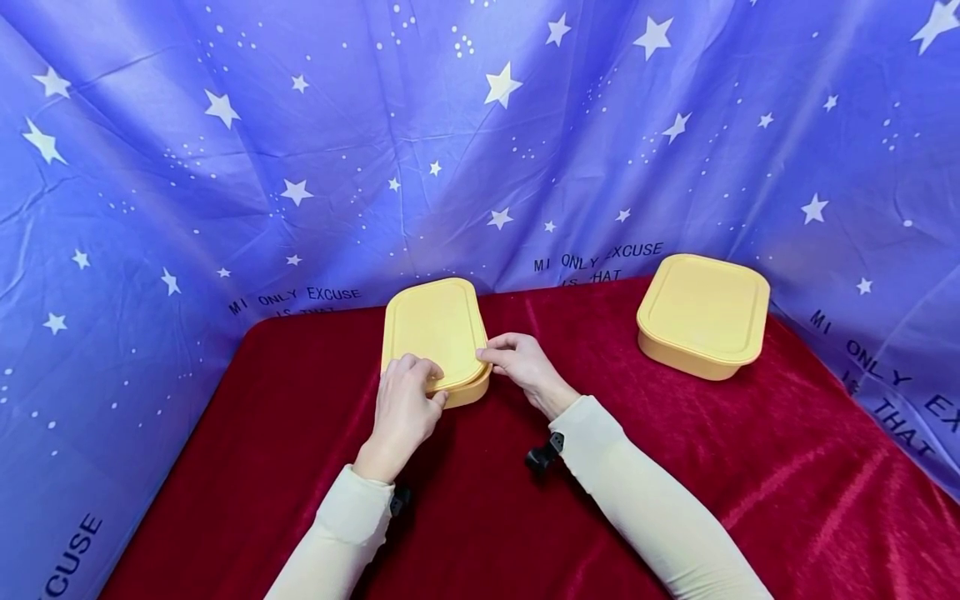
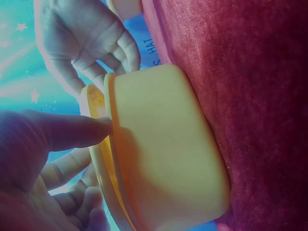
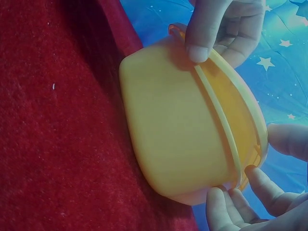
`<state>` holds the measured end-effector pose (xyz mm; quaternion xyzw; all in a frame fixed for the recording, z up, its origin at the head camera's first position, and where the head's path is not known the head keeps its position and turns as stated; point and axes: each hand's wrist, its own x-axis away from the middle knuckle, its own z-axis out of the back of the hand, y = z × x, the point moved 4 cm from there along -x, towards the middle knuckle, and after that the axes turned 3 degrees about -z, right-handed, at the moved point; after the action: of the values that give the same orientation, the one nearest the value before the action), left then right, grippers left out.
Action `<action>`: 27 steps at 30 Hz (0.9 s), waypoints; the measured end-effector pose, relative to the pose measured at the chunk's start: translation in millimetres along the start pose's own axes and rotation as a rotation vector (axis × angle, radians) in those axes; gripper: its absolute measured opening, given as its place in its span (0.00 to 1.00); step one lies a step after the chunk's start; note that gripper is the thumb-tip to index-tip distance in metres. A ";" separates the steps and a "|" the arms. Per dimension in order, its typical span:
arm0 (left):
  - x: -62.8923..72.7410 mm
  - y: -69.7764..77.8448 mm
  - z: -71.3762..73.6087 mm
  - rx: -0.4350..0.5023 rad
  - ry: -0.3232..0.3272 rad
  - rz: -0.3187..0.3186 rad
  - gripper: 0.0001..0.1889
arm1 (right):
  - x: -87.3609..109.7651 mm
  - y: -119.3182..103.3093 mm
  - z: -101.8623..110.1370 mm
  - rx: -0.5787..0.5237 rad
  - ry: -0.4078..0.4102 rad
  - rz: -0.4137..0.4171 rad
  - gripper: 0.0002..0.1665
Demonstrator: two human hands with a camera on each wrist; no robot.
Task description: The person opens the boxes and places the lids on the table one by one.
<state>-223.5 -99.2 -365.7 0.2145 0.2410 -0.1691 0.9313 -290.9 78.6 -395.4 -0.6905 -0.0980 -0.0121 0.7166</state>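
A yellow rectangular food container (image 1: 469, 392) with rounded corners stands on the red cloth, its yellow lid (image 1: 435, 321) lying over the top. Along the near side the lid is raised, and both wrist views show a gap between it and the rim of the container (image 3: 173, 125). My left hand (image 1: 402, 408) holds the near left corner, fingers over the lid and thumb (image 2: 82, 130) at the container's rim. At the near right corner, my right hand (image 1: 528, 367) pinches the lid's edge between thumb and forefinger, its other fingertips close to the container wall.
A second yellow container (image 1: 705, 312) with its lid on stands at the back right of the table. Red velvet cloth (image 1: 480, 517) covers the tabletop. A blue curtain with white stars (image 1: 420, 125) hangs behind and along both sides.
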 end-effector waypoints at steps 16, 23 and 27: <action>0.4 2.2 -0.6 -0.033 0.008 -0.011 0.13 | 0.0 -0.4 0.0 0.004 0.002 -0.002 0.15; 1.0 2.9 -0.2 -0.041 0.001 -0.010 0.13 | 2.9 -3.0 -0.5 0.008 -0.008 -0.006 0.17; 1.0 3.1 -0.3 -0.045 0.000 -0.014 0.12 | 2.2 -2.4 -0.4 0.005 -0.004 -0.007 0.16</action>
<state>-221.5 -96.7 -365.4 0.1919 0.2460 -0.1704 0.9347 -289.0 78.3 -392.7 -0.6884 -0.1015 -0.0129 0.7180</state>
